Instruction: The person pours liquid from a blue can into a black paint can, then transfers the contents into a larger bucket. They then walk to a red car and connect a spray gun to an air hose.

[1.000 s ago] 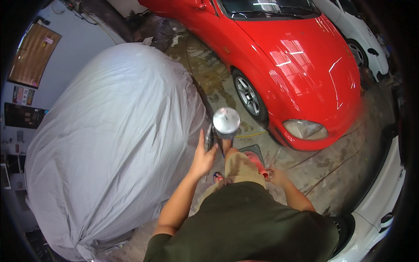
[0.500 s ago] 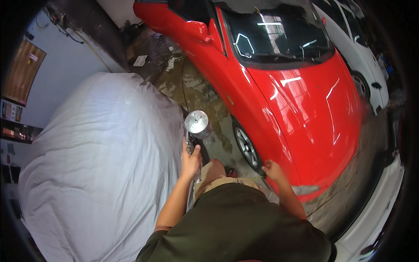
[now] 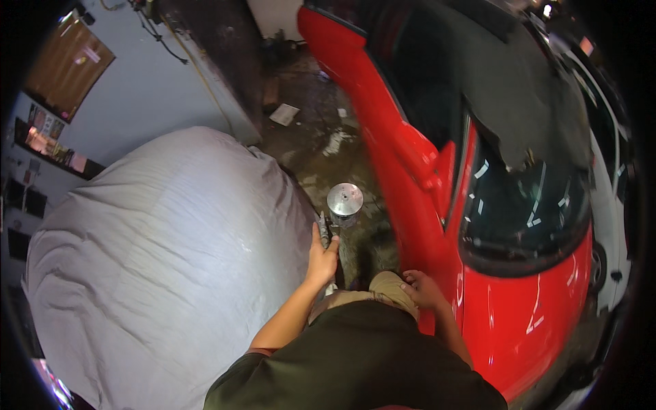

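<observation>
My left hand [image 3: 322, 260] is wrapped round the handle of a spray gun [image 3: 324, 229] with a round, silvery metal cup [image 3: 345, 199]. The gun points forward, over the wet floor between a covered car and a red car. My right hand [image 3: 424, 290] hangs beside my right thigh, close to the red car's flank. Its fingers are loosely bent with a gap between them, and nothing shows in them.
A car under a pale grey cover [image 3: 171, 253] bulges close on my left. On my right stands the red car [image 3: 506, 321], its mirror [image 3: 418, 160] jutting out and dark sheeting [image 3: 526, 82] over its roof. A white car [image 3: 608, 205] is beyond. Papers [image 3: 284, 114] lie on the floor ahead.
I have moved forward along the gap, from the red car's front wheel to near its mirror. The spray gun stays in my left hand; my right hand has come nearer my thigh.
</observation>
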The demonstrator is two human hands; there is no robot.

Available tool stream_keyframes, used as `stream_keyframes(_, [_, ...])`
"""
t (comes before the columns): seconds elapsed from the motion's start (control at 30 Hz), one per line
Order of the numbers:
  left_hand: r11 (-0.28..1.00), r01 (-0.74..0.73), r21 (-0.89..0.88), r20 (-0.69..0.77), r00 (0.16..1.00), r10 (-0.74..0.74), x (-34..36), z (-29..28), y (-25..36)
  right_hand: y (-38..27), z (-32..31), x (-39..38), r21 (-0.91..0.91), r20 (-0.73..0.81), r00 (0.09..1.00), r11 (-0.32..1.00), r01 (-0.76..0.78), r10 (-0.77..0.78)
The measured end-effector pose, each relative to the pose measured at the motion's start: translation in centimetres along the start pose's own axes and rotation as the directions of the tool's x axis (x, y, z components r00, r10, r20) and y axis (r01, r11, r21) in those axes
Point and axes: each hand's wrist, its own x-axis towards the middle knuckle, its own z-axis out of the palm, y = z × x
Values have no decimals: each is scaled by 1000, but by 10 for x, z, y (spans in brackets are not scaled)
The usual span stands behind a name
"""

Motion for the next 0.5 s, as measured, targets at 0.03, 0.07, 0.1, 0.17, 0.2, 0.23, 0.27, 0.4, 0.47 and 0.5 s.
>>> stream_keyframes(0.03, [998, -41, 43, -32, 999, 43, 34, 4, 27, -28, -14, 40, 5, 34, 998, 999, 44, -44])
stream_keyframes(0.07, [987, 59, -152, -17, 998, -63, 58, 11, 50, -56, -27, 78, 9, 74, 993, 996, 86, -87])
stream_keyframes(0.1, [970, 82, -227, -22, 996, -89, 91, 12, 66, -91, -38, 115, 5, 102, 979, 985, 175, -174])
stream_keyframes(0.17, [961, -13, -275, -85, 996, -11, 154, 12, 66, -144, -36, 195, 216, 211, 944, 954, 208, -253])
stream_keyframes(0.2, [950, -14, -311, -77, 997, -11, 178, 19, 70, -150, -29, 230, 337, 219, 925, 914, 228, -312])
stream_keyframes(0.23, [943, -37, -330, -118, 993, -2, 202, 24, 85, -181, -33, 267, 329, 218, 909, 904, 275, -356])
stream_keyframes(0.27, [936, -61, -348, -159, 987, 5, 225, 28, 96, -213, -35, 298, 324, 219, 890, 890, 320, -400])
stream_keyframes(0.4, [961, -263, 91, -407, 870, 277, 328, 2, 84, -298, -26, 421, 72, 214, 736, 762, 644, -642])
stream_keyframes(0.47, [967, -235, -96, -374, 909, 183, 356, -10, 93, -321, -17, 459, -100, 263, 708, 711, 696, -655])
stream_keyframes(0.5, [960, -210, -184, -374, 918, 130, 376, -16, 109, -342, -20, 480, -155, 289, 705, 696, 702, -647])
